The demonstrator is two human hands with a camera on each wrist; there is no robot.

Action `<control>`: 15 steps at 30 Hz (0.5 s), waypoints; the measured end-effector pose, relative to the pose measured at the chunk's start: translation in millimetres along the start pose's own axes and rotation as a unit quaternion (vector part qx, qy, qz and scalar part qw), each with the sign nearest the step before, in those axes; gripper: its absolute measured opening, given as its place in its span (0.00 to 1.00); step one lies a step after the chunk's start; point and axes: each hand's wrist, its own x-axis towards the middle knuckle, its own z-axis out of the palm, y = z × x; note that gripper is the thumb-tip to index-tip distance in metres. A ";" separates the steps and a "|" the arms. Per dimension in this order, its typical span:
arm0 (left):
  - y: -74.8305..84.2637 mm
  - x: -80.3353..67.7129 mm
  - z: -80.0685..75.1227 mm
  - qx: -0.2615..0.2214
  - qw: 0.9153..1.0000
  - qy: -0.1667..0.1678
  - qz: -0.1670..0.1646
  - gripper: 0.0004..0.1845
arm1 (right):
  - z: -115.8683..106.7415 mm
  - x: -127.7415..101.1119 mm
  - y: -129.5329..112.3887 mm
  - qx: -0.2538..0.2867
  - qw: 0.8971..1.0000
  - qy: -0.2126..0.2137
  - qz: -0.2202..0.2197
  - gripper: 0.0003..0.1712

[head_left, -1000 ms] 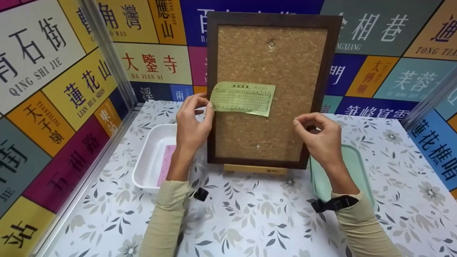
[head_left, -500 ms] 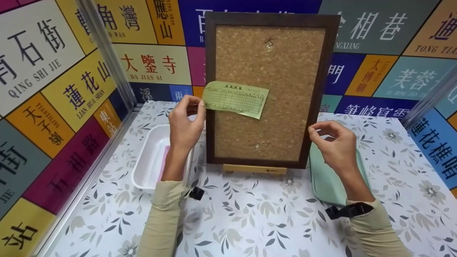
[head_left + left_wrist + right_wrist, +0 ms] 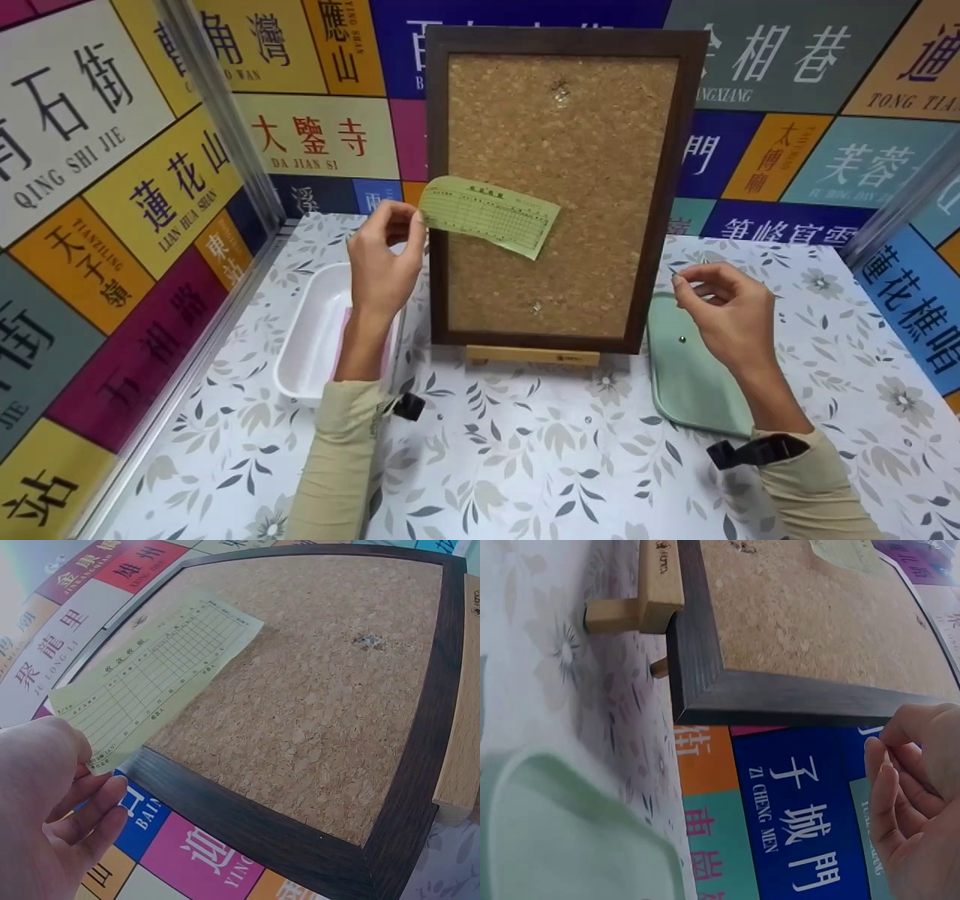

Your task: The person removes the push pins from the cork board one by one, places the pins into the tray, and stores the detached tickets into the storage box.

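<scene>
We're holding a yellow-green slip [image 3: 489, 216] by its left end w/ our left hand [image 3: 382, 262], thumb and fingers pinching the paper's edge. The slip is lying across the left part of the cork board [image 3: 562, 195], long axis running left-to-right and dipping a bit toward the right, free end hanging over the cork w/o anything pinning it that we can see. In the left wrist view the pinch sits at the slip's corner, just off the dark frame [image 3: 247, 821].

Our right hand [image 3: 724, 311] is hovering well apart from the slip, to the right of the board & above the pale green tray [image 3: 686, 375]. Its fingers are curling in, thumb meeting fingertips; it may be pinching sth very small, but we can't tell what, if anything. A tiny clear pin [image 3: 682, 339] is lying on the tray beside it.

So the left hand is the nearer one by far: it's on the slip already, while the right is sitting across the board's right edge, lower than the paper.

The board is standing upright on a wooden easel [image 3: 532, 355] on the table [image 3: 525, 450]. A white tub [image 3: 315, 337] is sitting left of it.
</scene>
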 end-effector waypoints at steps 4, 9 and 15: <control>0.7 -1.4 -0.5 0.003 1.000 0.001 -0.009 0.07 | -6.5 -0.7 8.0 -0.003 1.000 0.003 0.002 0.07; 3.7 -2.2 -6.5 0.004 1.000 0.009 -0.025 0.07 | -12.0 1.2 9.2 -0.009 1.000 -0.006 0.021 0.09; 7.4 -3.6 -9.1 0.002 0.999 -0.002 -0.035 0.08 | -17.8 4.0 15.3 -0.003 0.998 -0.027 0.054 0.11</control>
